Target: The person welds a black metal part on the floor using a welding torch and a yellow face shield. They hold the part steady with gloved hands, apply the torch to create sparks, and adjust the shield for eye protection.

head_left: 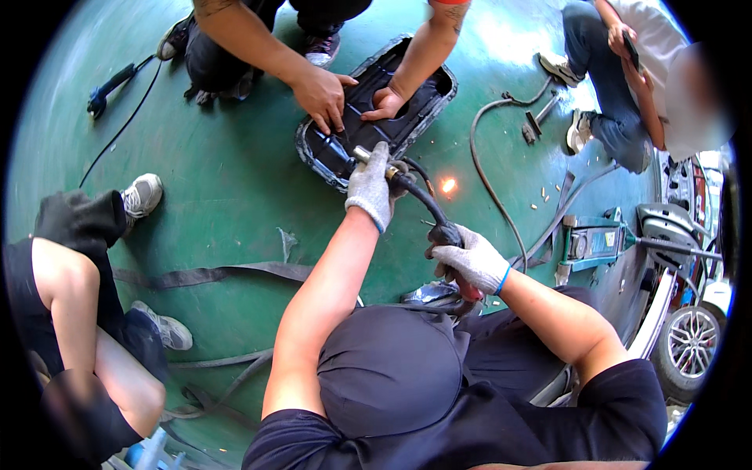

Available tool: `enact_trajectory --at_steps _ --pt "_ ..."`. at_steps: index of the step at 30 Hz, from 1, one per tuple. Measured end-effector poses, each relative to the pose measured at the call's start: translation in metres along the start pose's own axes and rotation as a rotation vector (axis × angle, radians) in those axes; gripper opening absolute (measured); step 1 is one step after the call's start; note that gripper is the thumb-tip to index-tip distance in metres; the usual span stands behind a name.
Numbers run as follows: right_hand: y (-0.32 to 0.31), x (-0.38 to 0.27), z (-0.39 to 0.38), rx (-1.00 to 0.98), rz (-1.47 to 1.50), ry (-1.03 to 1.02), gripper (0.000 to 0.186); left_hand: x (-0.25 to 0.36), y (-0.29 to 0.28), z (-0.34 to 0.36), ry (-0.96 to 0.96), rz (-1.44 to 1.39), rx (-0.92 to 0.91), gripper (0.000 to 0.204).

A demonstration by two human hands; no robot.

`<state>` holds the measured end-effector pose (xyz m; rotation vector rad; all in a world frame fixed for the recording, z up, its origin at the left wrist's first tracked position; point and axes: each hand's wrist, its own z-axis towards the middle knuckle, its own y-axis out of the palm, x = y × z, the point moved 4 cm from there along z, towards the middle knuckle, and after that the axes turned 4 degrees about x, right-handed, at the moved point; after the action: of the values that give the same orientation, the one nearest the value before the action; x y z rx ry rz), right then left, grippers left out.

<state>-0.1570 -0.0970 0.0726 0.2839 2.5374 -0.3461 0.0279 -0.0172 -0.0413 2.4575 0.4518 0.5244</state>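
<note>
My left hand, in a grey-white knit glove, is closed round the front of a tool with a silver metal tip and a black curved neck. The tip is over the near edge of a black tray-like shell with a raised rim, on the floor. My right hand, gloved too, is closed round the black rear part of this tool. A red part shows just below that hand. Opposite me, a co-worker's two bare hands rest on the shell. An orange glow shows on the floor beside it.
Hoses and a grey strap cross the green floor. At right are a hammer, a trolley jack and a car wheel. A corded power tool lies far left. People crouch or sit left and right.
</note>
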Motion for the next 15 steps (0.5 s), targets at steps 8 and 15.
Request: enact_trajectory --at_steps 8,15 --pt "0.005 -0.014 0.013 0.044 0.024 0.021 0.026 -0.014 0.002 0.025 -0.075 -0.018 -0.023 0.022" --pt "0.009 -0.029 0.025 0.060 -0.024 0.040 0.029 -0.003 0.001 0.039 -0.103 0.027 -0.022 0.024"
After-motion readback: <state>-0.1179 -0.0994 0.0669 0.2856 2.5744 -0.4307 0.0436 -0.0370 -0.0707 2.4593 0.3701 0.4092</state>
